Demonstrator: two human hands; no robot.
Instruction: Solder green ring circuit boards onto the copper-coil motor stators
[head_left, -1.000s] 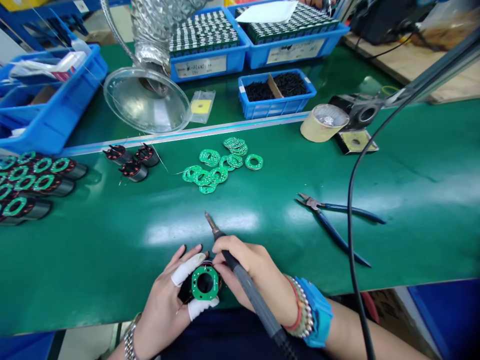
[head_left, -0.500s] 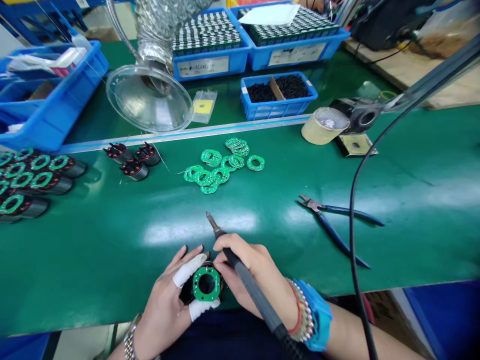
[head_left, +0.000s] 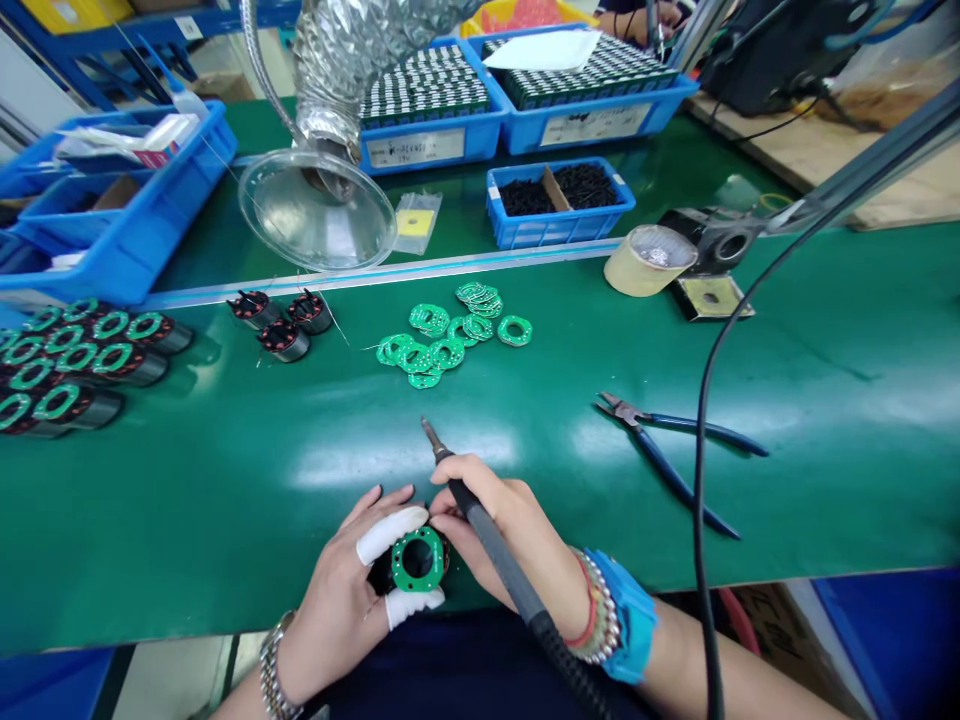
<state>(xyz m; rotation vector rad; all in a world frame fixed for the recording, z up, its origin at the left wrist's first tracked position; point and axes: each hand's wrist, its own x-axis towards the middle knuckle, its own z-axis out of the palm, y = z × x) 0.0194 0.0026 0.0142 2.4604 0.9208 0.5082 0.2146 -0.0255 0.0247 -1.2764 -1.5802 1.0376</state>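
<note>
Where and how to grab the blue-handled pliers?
Probably both blue handles, from the near right: they splay that way, with the jaws pointing away to the left. Mind the black cable, which crosses in front of both handles in this view.

Dark coil body (head_left: 382, 575) partly hidden by my white-wrapped left fingers (head_left: 390, 535), crinkled silver foil duct (head_left: 360, 55) cropped above, handwriting illegible on white rectangular label (head_left: 416, 148)

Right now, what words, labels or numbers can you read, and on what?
Nothing reads with certainty.
Left rear bin: label blurred.
Right rear bin: label blurred.
Carton: partial print, blurred.
Rail sticker: too small.
Red-white box: too small.
Held board: markings too small.
</note>
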